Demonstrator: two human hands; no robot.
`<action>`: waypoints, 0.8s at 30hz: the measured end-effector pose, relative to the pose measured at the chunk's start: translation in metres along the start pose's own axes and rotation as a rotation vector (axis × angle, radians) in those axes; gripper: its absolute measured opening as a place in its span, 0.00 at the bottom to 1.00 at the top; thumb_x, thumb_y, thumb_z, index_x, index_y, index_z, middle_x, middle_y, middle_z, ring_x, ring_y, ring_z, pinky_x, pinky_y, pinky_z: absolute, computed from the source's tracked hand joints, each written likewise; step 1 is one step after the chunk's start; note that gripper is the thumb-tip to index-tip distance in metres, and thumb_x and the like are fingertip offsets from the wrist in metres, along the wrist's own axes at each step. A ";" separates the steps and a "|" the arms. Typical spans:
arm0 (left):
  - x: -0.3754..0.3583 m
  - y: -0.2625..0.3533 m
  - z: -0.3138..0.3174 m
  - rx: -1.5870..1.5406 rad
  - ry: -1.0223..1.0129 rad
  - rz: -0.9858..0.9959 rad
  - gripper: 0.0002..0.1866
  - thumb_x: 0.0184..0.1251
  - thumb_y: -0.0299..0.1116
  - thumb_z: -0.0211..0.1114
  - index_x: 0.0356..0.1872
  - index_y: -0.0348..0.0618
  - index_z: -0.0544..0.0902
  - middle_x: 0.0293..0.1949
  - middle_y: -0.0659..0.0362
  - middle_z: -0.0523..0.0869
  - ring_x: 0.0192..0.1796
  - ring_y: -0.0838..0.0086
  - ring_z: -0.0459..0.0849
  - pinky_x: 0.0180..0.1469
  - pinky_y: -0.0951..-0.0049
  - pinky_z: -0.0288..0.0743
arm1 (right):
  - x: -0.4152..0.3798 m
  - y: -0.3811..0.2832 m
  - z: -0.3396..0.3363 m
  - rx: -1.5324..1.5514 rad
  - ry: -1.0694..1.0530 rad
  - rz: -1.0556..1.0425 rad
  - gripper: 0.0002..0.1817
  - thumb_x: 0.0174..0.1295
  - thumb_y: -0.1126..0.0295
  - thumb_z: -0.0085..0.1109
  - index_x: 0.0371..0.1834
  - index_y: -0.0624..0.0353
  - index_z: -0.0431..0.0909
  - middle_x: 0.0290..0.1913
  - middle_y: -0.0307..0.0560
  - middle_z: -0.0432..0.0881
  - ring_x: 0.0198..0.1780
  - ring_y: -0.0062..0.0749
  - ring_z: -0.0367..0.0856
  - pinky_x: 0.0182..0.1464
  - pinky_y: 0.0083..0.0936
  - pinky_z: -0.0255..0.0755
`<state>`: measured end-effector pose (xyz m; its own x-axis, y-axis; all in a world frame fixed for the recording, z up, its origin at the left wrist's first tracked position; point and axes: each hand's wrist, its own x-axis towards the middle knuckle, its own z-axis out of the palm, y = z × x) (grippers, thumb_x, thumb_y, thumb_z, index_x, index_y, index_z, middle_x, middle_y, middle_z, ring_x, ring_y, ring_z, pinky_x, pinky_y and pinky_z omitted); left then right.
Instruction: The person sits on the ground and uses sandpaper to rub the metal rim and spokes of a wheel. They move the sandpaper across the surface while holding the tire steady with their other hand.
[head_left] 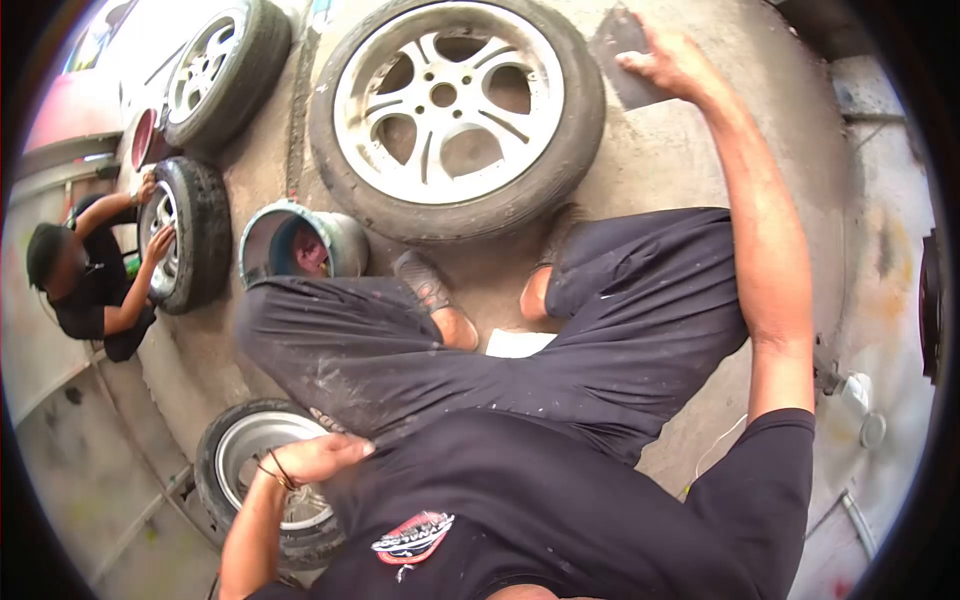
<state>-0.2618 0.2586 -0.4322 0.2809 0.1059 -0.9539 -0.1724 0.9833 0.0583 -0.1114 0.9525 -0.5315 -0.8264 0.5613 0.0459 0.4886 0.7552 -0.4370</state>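
A large tyre with a silver multi-spoke wheel lies in front of my feet. Beyond its right side, my right hand is closed on the edge of a dark flat sheet. My left hand rests at the shirt near my left thigh, its fingers curled, and what it may hold is too small to make out. Below that hand sits another tyre with a silver rim, partly hidden by my arm.
A bucket with something pink inside stands by my left knee. At the far left a co-worker touches a smaller tyre. Another tyre is behind it. White paper lies between my feet.
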 end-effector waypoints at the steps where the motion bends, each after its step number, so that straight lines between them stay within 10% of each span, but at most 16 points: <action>1: -0.019 0.015 -0.003 0.318 -0.097 -0.178 0.21 0.84 0.41 0.63 0.65 0.35 0.85 0.59 0.55 0.91 0.61 0.72 0.85 0.67 0.70 0.77 | 0.003 0.004 0.000 0.040 -0.061 0.018 0.41 0.63 0.63 0.76 0.77 0.67 0.70 0.64 0.66 0.85 0.66 0.54 0.85 0.69 0.41 0.76; 4: -0.017 -0.011 -0.001 0.403 -0.409 0.145 0.19 0.83 0.40 0.64 0.62 0.36 0.87 0.54 0.56 0.92 0.58 0.72 0.87 0.63 0.72 0.79 | 0.003 -0.003 0.002 -0.012 0.009 -0.081 0.38 0.60 0.64 0.74 0.74 0.65 0.73 0.60 0.68 0.86 0.62 0.56 0.86 0.65 0.44 0.78; 6: -0.016 0.028 0.028 0.072 -0.006 0.786 0.15 0.76 0.32 0.67 0.55 0.31 0.89 0.44 0.54 0.94 0.44 0.67 0.91 0.52 0.66 0.85 | 0.000 -0.022 -0.013 0.091 -0.021 -0.013 0.38 0.56 0.69 0.72 0.73 0.64 0.73 0.58 0.70 0.86 0.61 0.56 0.87 0.64 0.45 0.79; 12: -0.065 0.109 0.145 0.604 0.018 0.491 0.13 0.73 0.30 0.68 0.49 0.29 0.89 0.40 0.52 0.93 0.39 0.63 0.91 0.45 0.64 0.85 | 0.013 0.001 -0.008 -0.066 0.114 -0.241 0.46 0.55 0.68 0.76 0.79 0.66 0.67 0.66 0.71 0.82 0.68 0.58 0.81 0.72 0.44 0.74; 14: -0.180 -0.036 0.123 0.749 0.000 0.335 0.12 0.72 0.30 0.68 0.47 0.28 0.89 0.39 0.51 0.92 0.37 0.61 0.91 0.42 0.64 0.86 | 0.011 -0.004 -0.005 -0.064 0.012 -0.087 0.48 0.57 0.66 0.77 0.82 0.65 0.64 0.69 0.71 0.81 0.71 0.55 0.80 0.73 0.41 0.73; 17: -0.094 0.212 0.123 1.016 -0.005 0.103 0.11 0.70 0.29 0.69 0.43 0.27 0.89 0.37 0.50 0.91 0.34 0.59 0.91 0.38 0.63 0.86 | 0.001 -0.028 -0.014 -0.082 -0.027 -0.006 0.46 0.60 0.62 0.75 0.81 0.66 0.66 0.70 0.70 0.80 0.72 0.51 0.79 0.74 0.39 0.72; 24: -0.061 0.219 0.124 1.011 0.026 0.607 0.12 0.72 0.30 0.67 0.41 0.27 0.88 0.37 0.48 0.90 0.35 0.59 0.91 0.39 0.61 0.86 | 0.016 -0.008 -0.006 -0.079 -0.009 -0.167 0.41 0.64 0.58 0.75 0.77 0.67 0.71 0.67 0.64 0.83 0.68 0.46 0.82 0.71 0.36 0.74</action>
<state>-0.1993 0.4857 -0.3243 0.3891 0.6048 -0.6948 0.5587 0.4448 0.7000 -0.1271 0.9574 -0.5214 -0.9002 0.4229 0.1037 0.3643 0.8620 -0.3525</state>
